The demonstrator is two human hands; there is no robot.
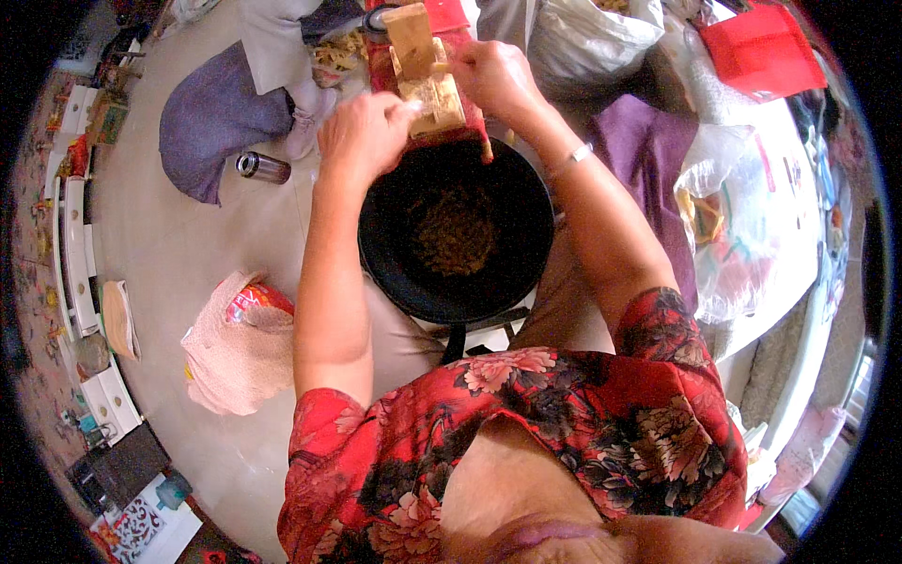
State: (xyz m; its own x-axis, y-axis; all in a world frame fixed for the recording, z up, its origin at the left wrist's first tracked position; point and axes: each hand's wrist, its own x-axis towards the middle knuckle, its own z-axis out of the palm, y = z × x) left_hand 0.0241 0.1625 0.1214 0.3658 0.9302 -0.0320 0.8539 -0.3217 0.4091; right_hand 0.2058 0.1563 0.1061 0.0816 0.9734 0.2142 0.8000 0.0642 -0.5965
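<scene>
My left hand [362,136] has its fingers pinched together at the left side of a small wooden block [440,115]. A pale bit shows at its fingertips, too small to name. My right hand [496,83] is closed on a short tan stick [441,68] at the block's right side. A wooden plank [410,42] stands tilted at the far end of the block. Both rest on a red cloth-like cover [381,66]. Directly below my hands, a black frying pan [512,273] sits between my legs, with brown crumbly bits [456,235] in its middle.
A steel tumbler [264,168] lies on the floor at left, beside a dark blue cloth [221,117] and another person's grey-trousered leg [282,42]. Nearer is a pink cloth [240,348]. On the right are a purple cloth [644,155], a clear plastic bag [742,226] and a white sack [592,42].
</scene>
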